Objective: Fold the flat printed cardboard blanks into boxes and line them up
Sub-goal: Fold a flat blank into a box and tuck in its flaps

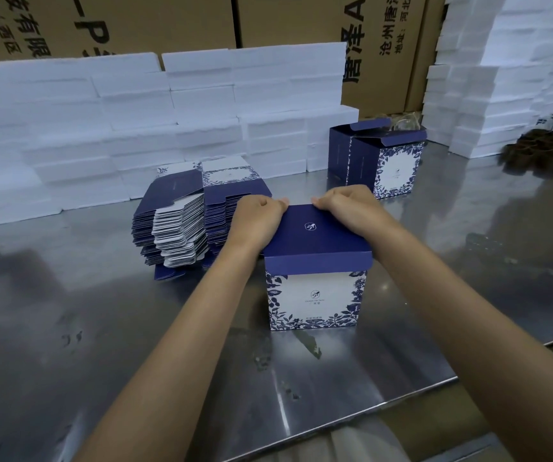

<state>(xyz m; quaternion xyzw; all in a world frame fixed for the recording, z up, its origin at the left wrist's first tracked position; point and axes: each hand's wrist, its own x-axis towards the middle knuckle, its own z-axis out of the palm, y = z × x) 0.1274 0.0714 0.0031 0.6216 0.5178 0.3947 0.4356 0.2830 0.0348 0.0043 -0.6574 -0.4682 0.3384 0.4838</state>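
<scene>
Left to right on the steel table (68, 295): one stack of flat navy-and-white printed cardboard blanks (181, 225); left hand (258, 218) and right hand (345, 205), fingers curled over the far edge of the upright blue-lidded box (315, 271), apparently tucking its lid; two folded open-topped boxes (381, 158) lined up behind.

Far cartons (155, 21) carry large rotated Chinese print: "唐泽" with "A", "沧州" beside it (rest cut off). Box (315, 295) lettering too small.
</scene>
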